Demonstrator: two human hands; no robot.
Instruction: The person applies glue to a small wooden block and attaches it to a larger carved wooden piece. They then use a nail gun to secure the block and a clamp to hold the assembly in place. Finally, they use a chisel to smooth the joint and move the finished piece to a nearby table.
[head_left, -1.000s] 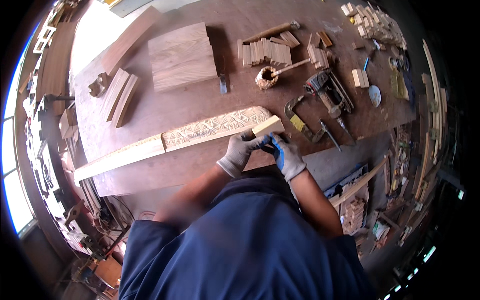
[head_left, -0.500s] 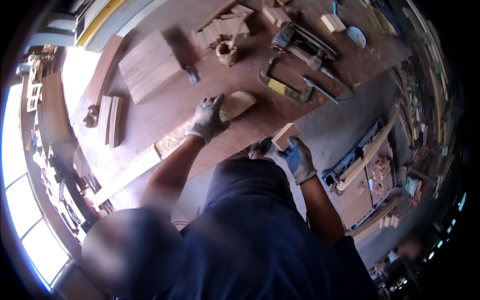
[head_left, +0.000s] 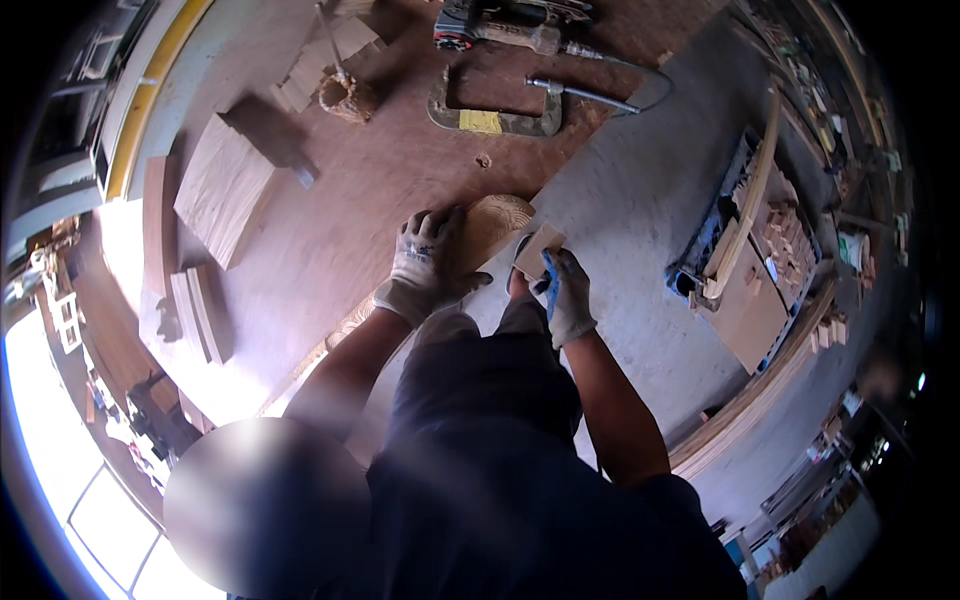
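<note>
A long carved wooden board (head_left: 498, 222) with a rounded end lies along the near edge of the brown table. My left hand (head_left: 425, 262), in a pale work glove, is laid across it, fingers over the far side and thumb stretched along the near side. It covers part of the carving. My right hand (head_left: 568, 298), gloved with blue on the fingers, is closed around a small flat wooden block (head_left: 540, 250). That block is tilted, right beside the rounded end; whether they touch I cannot tell.
Beyond the board lie a C-clamp (head_left: 482, 121) with a yellow patch, a hosed power tool (head_left: 515, 35) and a wicker cup (head_left: 345, 98). Wooden panels (head_left: 228, 190) and strips (head_left: 200, 312) lie to the left. On the floor at right is a blue crate (head_left: 690, 278) of wood pieces.
The view has shifted, so the table items sit further left and higher. My right hand has brought the block closer to the board's rounded end. My left thumb now reaches out along the board.
</note>
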